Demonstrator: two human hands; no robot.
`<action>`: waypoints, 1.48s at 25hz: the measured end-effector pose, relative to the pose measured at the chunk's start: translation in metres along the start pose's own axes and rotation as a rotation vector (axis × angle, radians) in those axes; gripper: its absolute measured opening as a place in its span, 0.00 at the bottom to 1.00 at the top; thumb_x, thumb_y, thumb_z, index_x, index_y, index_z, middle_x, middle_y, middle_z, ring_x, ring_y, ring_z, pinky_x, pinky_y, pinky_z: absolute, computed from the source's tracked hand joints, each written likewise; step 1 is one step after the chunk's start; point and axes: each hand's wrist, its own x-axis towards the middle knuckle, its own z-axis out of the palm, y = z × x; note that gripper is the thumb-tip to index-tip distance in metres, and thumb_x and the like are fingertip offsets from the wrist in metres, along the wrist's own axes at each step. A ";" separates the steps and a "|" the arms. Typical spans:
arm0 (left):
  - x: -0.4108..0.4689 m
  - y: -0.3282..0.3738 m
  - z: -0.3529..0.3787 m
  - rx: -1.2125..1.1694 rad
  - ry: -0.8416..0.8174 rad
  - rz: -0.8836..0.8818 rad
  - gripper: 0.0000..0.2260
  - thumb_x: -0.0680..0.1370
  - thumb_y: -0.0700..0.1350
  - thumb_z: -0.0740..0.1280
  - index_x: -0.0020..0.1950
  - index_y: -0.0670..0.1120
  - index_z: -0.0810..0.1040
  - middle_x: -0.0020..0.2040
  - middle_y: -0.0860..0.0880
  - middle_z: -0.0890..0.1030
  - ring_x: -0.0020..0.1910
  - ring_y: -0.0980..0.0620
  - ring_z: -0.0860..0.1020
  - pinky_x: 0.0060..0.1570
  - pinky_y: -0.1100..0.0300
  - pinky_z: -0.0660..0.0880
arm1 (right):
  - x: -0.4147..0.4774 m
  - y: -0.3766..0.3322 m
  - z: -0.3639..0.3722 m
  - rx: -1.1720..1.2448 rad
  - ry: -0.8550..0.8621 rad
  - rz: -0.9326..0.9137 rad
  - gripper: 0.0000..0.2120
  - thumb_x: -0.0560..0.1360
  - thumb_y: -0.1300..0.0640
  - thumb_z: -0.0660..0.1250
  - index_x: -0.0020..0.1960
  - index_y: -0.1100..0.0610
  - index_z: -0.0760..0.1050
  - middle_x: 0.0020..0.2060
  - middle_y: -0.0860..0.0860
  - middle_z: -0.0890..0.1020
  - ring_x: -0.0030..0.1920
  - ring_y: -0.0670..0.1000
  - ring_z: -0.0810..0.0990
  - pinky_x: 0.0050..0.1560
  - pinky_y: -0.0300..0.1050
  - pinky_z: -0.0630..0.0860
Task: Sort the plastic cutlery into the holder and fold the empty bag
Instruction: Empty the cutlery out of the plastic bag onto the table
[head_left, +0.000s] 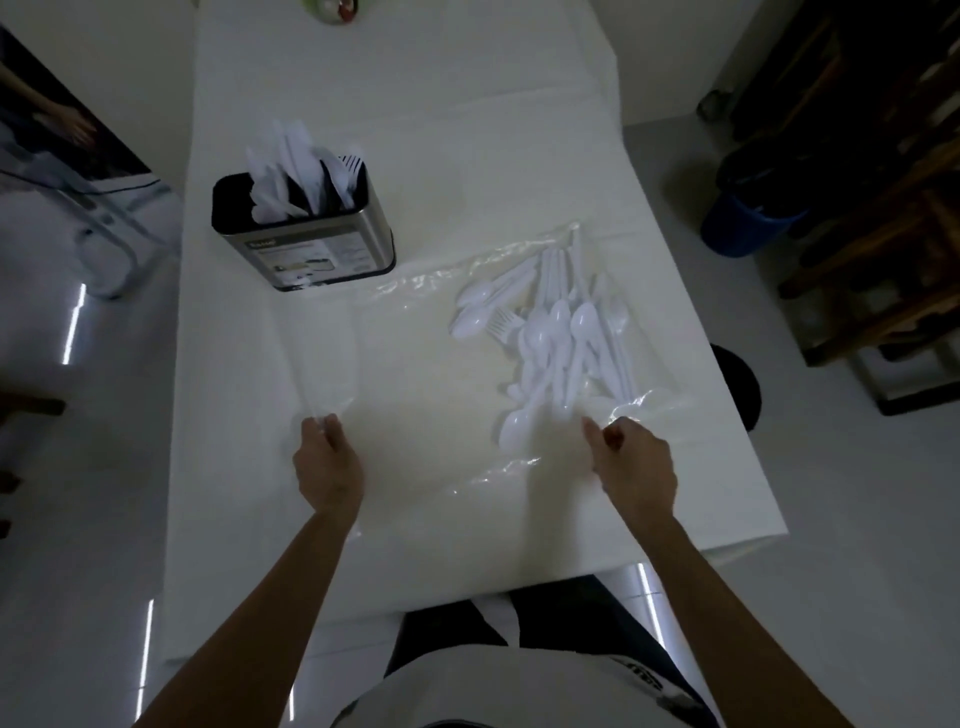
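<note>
— Where does our cutlery stand?

— Split in two. The holder, steel outside and black inside, stands upright near the left edge of the white surface, in its far half. White knives and forks stick up out of it, crowded to its right side. The rest, a loose pile of spoons, forks and knives, lies close to the right edge. The handles cross one another and most of the bowls point towards the near edge.

— And the bag?

— The clear bag lies spread flat across the middle of the surface, from just beside the holder over to the pile. The pile sits at the bag's right end. We cannot tell whether the pieces lie inside the film or on top of it. One spoon lies apart at the near end of the pile.

— What do our hands do?

— Our left hand is out towards the left edge, nearer us than the holder. Its fingers are curled and pinch the bag's left end, where the film lifts off the surface. Our right hand is at the near end of the pile, just right of that lone spoon. Its fingers are curled too, with one pointing ahead over crinkled film. We cannot tell whether they grip the film or only rest on it.

— Anything else?

— A blue bin stands on the floor past the right edge.
</note>
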 end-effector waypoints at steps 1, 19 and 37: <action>0.002 0.000 0.000 0.005 0.000 -0.002 0.15 0.82 0.47 0.54 0.56 0.36 0.72 0.52 0.31 0.78 0.53 0.33 0.76 0.48 0.44 0.72 | 0.008 -0.008 -0.010 -0.138 0.093 -0.083 0.18 0.75 0.41 0.61 0.39 0.56 0.73 0.33 0.52 0.79 0.35 0.55 0.77 0.38 0.44 0.71; 0.013 -0.002 0.018 0.171 0.078 -0.146 0.20 0.82 0.53 0.51 0.46 0.38 0.72 0.43 0.36 0.78 0.44 0.37 0.77 0.42 0.51 0.67 | 0.190 -0.058 -0.011 -0.107 0.139 -0.155 0.16 0.79 0.52 0.55 0.50 0.63 0.75 0.47 0.62 0.81 0.49 0.63 0.78 0.42 0.49 0.70; 0.027 -0.004 0.005 0.043 -0.083 0.035 0.21 0.82 0.53 0.53 0.48 0.37 0.75 0.48 0.35 0.79 0.50 0.37 0.77 0.44 0.49 0.71 | 0.084 -0.144 -0.058 0.018 0.340 -0.799 0.14 0.81 0.52 0.55 0.43 0.60 0.72 0.32 0.57 0.78 0.32 0.57 0.76 0.33 0.51 0.71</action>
